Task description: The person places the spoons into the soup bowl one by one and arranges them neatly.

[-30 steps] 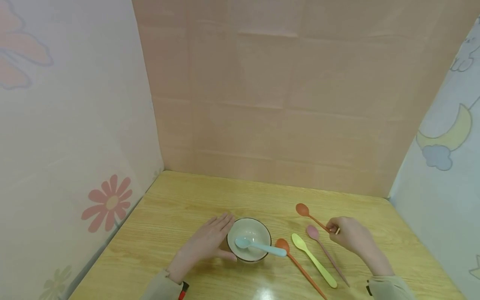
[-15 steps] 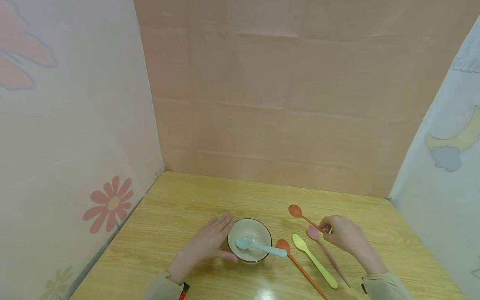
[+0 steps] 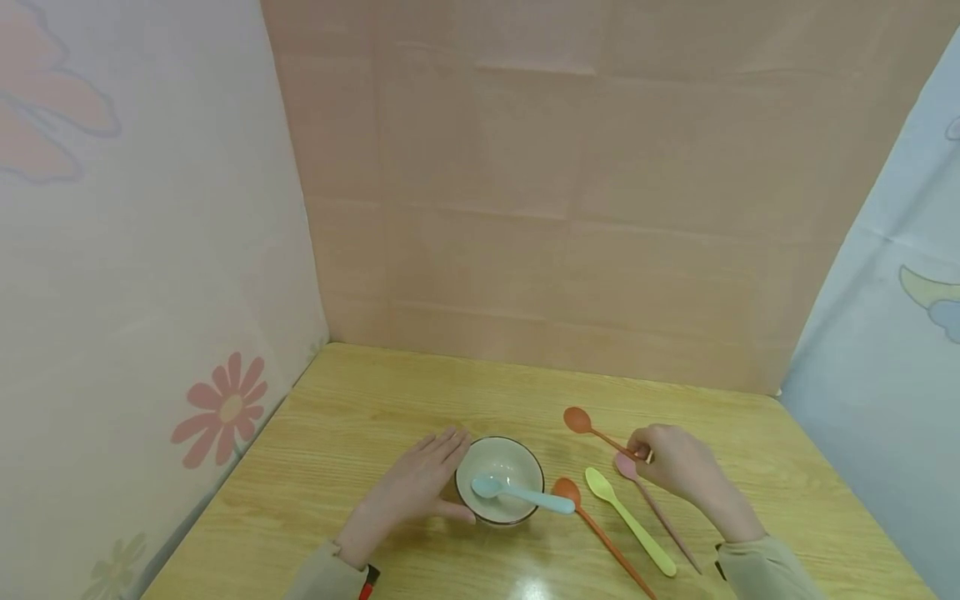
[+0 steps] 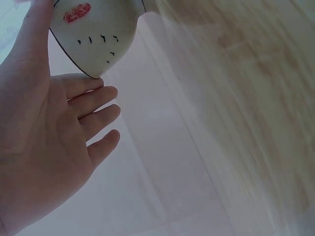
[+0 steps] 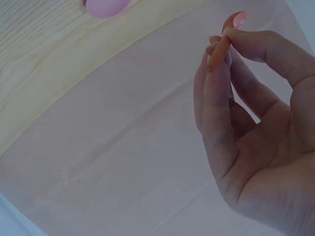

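My right hand (image 3: 678, 467) pinches the handle end of an orange spoon (image 3: 577, 420) between thumb and fingers. Its bowl end points left, above and behind the other spoons; the right wrist view shows the orange handle (image 5: 219, 54) at the fingertips. At the left side of a pale, dark-rimmed bowl (image 3: 517, 457), my left hand (image 3: 411, 486) lies with fingers extended, thumb and fingertips at the rim. From the left wrist, the bowl's outside (image 4: 101, 37) shows a red mark and small black strokes. A light blue spoon (image 3: 528, 496) rests in the bowl, its handle over the right rim.
Right of the bowl, a second orange spoon (image 3: 603, 537), a yellow-green spoon (image 3: 633, 525) and a pink spoon (image 3: 663, 517) lie side by side on the wooden table (image 3: 375, 392). A beige backdrop (image 3: 480, 208) stands behind, with patterned side panels.
My right hand has moved left with the orange spoon, bringing its bowl end closer to the pale bowl. The left hand, the bowl and the other spoons stay in place.
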Demonstrator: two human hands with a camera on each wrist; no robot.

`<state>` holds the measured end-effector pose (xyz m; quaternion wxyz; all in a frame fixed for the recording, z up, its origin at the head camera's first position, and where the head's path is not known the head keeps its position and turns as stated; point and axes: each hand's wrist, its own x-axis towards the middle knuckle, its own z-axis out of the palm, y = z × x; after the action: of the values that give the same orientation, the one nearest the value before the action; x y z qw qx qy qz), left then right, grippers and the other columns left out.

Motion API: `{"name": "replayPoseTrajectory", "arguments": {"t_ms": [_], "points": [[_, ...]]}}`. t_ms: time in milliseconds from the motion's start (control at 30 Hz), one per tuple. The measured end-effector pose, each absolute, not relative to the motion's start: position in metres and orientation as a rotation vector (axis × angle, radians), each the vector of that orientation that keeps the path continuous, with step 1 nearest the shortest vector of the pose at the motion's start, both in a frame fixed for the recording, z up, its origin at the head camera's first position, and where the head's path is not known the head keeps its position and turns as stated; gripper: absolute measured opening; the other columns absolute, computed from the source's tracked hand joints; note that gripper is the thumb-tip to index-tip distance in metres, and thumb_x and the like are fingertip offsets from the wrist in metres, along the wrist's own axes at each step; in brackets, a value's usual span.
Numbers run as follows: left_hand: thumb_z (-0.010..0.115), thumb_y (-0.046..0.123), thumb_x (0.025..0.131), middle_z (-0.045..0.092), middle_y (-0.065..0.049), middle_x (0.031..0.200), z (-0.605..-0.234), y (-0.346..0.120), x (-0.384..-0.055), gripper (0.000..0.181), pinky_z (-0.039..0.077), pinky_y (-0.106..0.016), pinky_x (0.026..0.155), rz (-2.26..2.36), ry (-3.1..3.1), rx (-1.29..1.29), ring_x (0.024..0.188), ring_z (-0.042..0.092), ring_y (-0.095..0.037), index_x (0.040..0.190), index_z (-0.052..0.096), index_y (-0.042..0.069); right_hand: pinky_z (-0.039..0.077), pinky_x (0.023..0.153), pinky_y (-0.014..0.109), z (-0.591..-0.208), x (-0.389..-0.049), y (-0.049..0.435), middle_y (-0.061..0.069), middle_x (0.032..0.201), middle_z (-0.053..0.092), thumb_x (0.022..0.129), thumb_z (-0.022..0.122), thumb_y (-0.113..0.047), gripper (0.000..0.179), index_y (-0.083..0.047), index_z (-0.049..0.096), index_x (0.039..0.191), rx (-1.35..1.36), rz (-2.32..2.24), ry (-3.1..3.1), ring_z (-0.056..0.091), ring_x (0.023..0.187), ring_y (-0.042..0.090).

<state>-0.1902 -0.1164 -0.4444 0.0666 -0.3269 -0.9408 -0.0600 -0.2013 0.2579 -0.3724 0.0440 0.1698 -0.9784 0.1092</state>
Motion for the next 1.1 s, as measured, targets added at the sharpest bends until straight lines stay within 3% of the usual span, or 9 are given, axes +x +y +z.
{"name": "replayPoseTrajectory", "arguments": {"t_ms": [533, 833, 1100], "points": [[0.063, 0.073, 0.076, 0.038, -0.015, 0.159, -0.443, -0.116, -0.192, 0.107, 0.038, -0.048, 0.119, -0.183, -2.853, -0.984, 0.148, 0.037, -0.031, 0.151, 0.038, 0.001, 0.04, 0.05, 0.02, -0.365, -0.2, 0.243, -0.011, 0.073, 0.062, 0.077, 0.078, -0.017, 0.01, -0.021, 0.069, 0.077, 0.611, 0.254, -2.932, 0.05, 0.063, 0.001], [0.064, 0.072, 0.076, 0.038, -0.015, 0.158, -0.443, -0.116, -0.192, 0.106, 0.038, -0.048, 0.119, -0.192, -2.841, -0.986, 0.147, 0.038, -0.032, 0.151, 0.038, 0.001, 0.042, 0.051, 0.022, -0.36, -0.202, 0.232, -0.011, 0.075, 0.063, 0.072, 0.076, -0.006, 0.016, -0.017, 0.072, 0.083, 0.645, 0.232, -2.927, 0.054, 0.067, 0.003], [0.065, 0.071, 0.077, 0.038, -0.014, 0.159, -0.443, -0.114, -0.193, 0.106, 0.037, -0.047, 0.12, -0.172, -2.859, -0.977, 0.148, 0.037, -0.031, 0.152, 0.038, 0.002, 0.041, 0.048, 0.019, -0.357, -0.2, 0.222, -0.009, 0.076, 0.065, 0.073, 0.073, -0.001, 0.018, -0.015, 0.073, 0.085, 0.67, 0.219, -2.91, 0.055, 0.066, 0.004]]}}
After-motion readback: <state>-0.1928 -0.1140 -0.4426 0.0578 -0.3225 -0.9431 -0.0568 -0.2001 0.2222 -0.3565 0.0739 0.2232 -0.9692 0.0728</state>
